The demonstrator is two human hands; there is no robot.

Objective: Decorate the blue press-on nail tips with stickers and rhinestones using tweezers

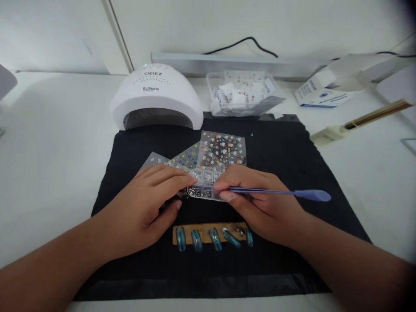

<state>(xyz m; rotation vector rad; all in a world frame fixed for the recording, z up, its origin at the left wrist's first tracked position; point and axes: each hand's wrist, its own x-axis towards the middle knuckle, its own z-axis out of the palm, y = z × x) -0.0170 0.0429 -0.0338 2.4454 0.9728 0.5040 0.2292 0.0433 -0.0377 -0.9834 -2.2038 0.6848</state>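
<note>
My right hand [260, 195] pinches purple tweezers [269, 190], their tips over a clear compartment case of rhinestones [204, 191] and their broad end pointing right. My left hand [149, 203] is at the case's left end, fingers on its edge and thumb below. Part of the case is hidden behind my right fingers. Nearer to me, several glossy teal false nails [196, 240] sit along a tan strip [206, 228]; one is slanted, with a white bit at its upper end. Behind the case lie nail sticker sheets [222, 149], partly overlapping.
A black mat [279, 147] covers the middle of the white table [45, 143]. At its back edge stand a white nail lamp [156, 91] and a clear tub [245, 104] of packets. An opened white box [331, 89] and a gold-handled brush [360, 121] are at right.
</note>
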